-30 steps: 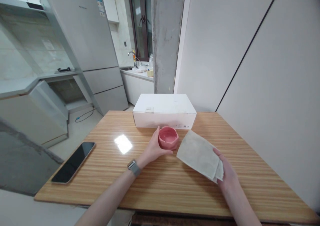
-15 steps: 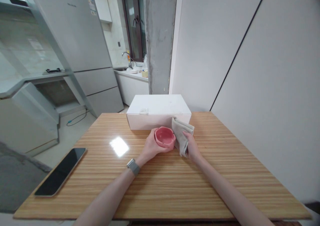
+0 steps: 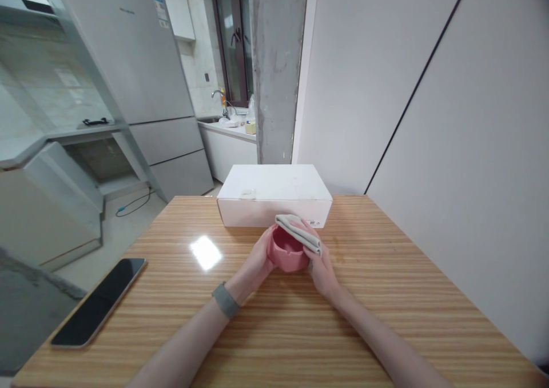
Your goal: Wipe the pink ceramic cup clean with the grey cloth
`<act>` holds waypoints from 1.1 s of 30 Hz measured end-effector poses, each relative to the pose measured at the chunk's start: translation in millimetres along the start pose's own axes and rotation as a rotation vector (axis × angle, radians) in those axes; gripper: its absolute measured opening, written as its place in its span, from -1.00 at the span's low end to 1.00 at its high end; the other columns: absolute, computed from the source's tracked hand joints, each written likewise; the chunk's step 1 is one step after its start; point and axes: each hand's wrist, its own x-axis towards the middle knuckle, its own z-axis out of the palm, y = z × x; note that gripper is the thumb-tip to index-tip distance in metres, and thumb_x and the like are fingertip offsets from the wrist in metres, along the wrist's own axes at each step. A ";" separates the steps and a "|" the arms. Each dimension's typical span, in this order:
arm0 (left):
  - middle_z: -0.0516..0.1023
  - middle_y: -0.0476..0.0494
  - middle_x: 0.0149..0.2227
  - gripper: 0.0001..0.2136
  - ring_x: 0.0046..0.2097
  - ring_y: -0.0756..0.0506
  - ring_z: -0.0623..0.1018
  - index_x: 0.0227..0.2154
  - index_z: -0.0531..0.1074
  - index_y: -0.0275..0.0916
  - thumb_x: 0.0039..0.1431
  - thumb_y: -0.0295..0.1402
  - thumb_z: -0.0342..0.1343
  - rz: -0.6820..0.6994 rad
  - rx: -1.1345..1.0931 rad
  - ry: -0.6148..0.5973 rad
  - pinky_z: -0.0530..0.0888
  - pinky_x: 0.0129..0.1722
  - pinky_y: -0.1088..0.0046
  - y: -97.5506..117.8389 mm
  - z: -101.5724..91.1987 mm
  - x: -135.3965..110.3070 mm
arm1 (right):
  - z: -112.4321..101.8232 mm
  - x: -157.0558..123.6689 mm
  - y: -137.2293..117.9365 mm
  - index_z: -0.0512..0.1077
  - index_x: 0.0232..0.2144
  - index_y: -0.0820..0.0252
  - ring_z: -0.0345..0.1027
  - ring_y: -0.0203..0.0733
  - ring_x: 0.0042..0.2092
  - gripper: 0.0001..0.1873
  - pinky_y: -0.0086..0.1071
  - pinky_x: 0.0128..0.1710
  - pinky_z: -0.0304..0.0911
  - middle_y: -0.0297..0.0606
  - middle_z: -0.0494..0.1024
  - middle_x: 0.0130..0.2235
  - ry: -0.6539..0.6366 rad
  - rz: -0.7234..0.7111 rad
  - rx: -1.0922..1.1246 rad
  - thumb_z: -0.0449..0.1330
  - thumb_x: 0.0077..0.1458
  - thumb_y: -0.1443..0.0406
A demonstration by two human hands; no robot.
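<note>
A pink ashtray point(image 3: 288, 259) with notches in its rim is held up above the wooden table, in front of the white box. My left hand point(image 3: 259, 256) grips its left side. My right hand point(image 3: 322, 268) is closed on a folded grey cloth point(image 3: 300, 234), which lies over the right and far part of the ashtray's rim. The cloth hides some of the ashtray's opening, and part of the right fingers is hidden behind cloth and ashtray.
The white box point(image 3: 274, 183) stands at the far side of the wooden table point(image 3: 369, 319). A black phone point(image 3: 100, 302) lies near the left edge. Beyond are a fridge point(image 3: 124, 56), a sink counter point(image 3: 229, 139) and a white wall panel point(image 3: 472, 148) to the right.
The cloth in my right hand has moved left, from beside the ashtray to over its rim. My left hand has tilted the ashtray, so its outer side now shows more.
</note>
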 end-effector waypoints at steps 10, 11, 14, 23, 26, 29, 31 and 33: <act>0.54 -0.19 0.06 -0.44 0.08 -0.21 0.52 0.10 0.42 -0.23 0.26 0.08 -0.07 -0.242 -0.005 0.070 0.48 0.01 0.26 12.3 -8.0 -6.9 | 1.6 0.8 -16.0 0.40 0.13 0.04 0.01 0.00 0.35 -0.54 0.04 0.33 -0.07 -0.27 0.48 0.16 -0.245 -0.335 -0.427 -0.13 0.35 0.15; 0.55 -0.21 0.05 -0.47 0.07 -0.19 0.52 0.07 0.44 -0.27 0.27 0.04 -0.05 -0.193 0.002 0.093 0.47 0.03 0.29 11.8 -6.9 -6.4 | 1.7 0.8 -13.9 0.40 0.13 0.07 0.00 0.00 0.35 -0.55 0.04 0.33 -0.05 -0.25 0.48 0.16 -0.240 -0.333 -0.465 -0.12 0.34 0.18; 0.57 -0.28 0.03 -0.53 0.06 -0.22 0.53 0.03 0.48 -0.32 0.27 -0.06 0.01 -0.104 0.025 0.118 0.46 0.05 0.25 8.1 -3.6 -4.3 | 3.7 0.5 -9.7 0.40 0.13 0.19 -0.02 0.00 0.36 -0.55 0.07 0.31 0.00 -0.18 0.48 0.16 -0.230 -0.327 -0.587 -0.08 0.30 0.26; 0.39 -0.20 0.22 -0.62 0.25 -0.24 0.35 0.04 0.47 -0.21 0.19 -0.20 0.15 0.149 0.017 0.161 0.37 0.15 0.27 -2.2 2.2 -4.0 | 24.0 -3.8 -15.3 0.41 0.11 0.36 0.10 0.04 0.32 -0.49 0.09 0.37 -0.25 -0.15 0.48 0.17 -0.222 -0.273 -0.874 -0.09 0.18 0.39; 0.39 -0.16 0.22 -0.62 0.24 -0.24 0.35 0.08 0.44 -0.16 0.23 -0.20 0.12 0.136 -0.028 0.118 0.43 0.08 0.29 -2.2 4.8 -5.9 | 23.9 2.5 -16.5 0.43 0.08 0.34 0.17 0.01 0.29 -0.51 0.02 0.36 -0.25 -0.16 0.51 0.14 -0.237 -0.258 -0.879 -0.08 0.19 0.39; 0.45 -0.14 0.17 -0.60 0.18 -0.21 0.43 0.12 0.40 -0.15 0.24 -0.21 0.09 0.095 -0.104 0.001 0.47 0.02 0.33 1.8 3.6 -4.8 | 20.6 12.0 -20.9 0.50 0.00 0.28 0.27 -0.01 0.23 -0.55 0.00 0.33 -0.20 -0.15 0.58 0.06 -0.263 -0.244 -0.895 -0.07 0.18 0.38; 0.52 -0.15 0.10 -0.59 0.09 -0.18 0.50 0.11 0.41 -0.18 0.24 -0.18 0.08 0.031 -0.119 -0.036 0.49 -0.04 0.39 7.1 -1.6 -2.8 | 17.0 18.1 -25.9 0.52 -0.04 0.21 0.31 -0.02 0.20 -0.58 -0.01 0.30 -0.16 -0.18 0.60 0.03 -0.326 -0.257 -0.886 -0.05 0.18 0.37; 0.57 -0.17 0.03 -0.58 -0.03 -0.15 0.57 0.07 0.45 -0.21 0.25 -0.10 0.06 -0.068 -0.084 -0.020 0.50 -0.12 0.43 13.2 -10.0 -0.8 | 12.3 22.9 -31.3 0.53 -0.07 0.12 0.32 -0.05 0.18 -0.59 -0.02 0.29 -0.16 -0.23 0.61 0.01 -0.426 -0.294 -0.847 -0.05 0.18 0.37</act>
